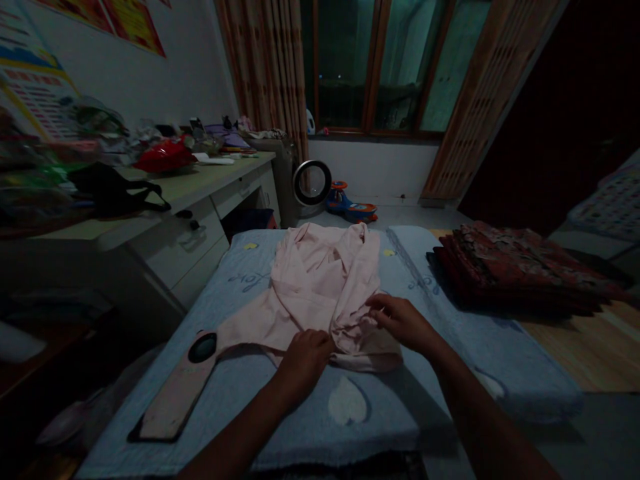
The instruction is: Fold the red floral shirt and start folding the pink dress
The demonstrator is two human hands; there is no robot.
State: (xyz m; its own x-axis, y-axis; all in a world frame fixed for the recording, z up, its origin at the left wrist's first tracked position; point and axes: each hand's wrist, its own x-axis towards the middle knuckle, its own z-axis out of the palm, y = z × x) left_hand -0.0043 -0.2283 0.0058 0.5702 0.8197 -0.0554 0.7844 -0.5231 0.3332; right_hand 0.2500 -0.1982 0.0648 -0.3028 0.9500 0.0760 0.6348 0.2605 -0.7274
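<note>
A pale pink long-sleeved garment point(310, 293) lies spread on a blue cloth point(400, 427) with heart and lettering patterns. Along its near edge my left hand point(306, 357) has its fingers curled onto the fabric. My right hand point(397, 319) pinches a bunched part of the garment at its right side. Toward the lower left a sleeve stretches out. In line with it lies a pale strip point(173, 400) with a dark oval patch point(203, 347) and a dark-edged end; I cannot tell whether it belongs to the garment.
On the right, a stack of folded dark red patterned cloth point(520, 267) rests on a wooden surface point(590, 347). A cluttered desk point(200, 190) with drawers runs along the left. Beyond the padded table are a round-doored appliance point(313, 183) and a blue-orange ride-on toy point(350, 205).
</note>
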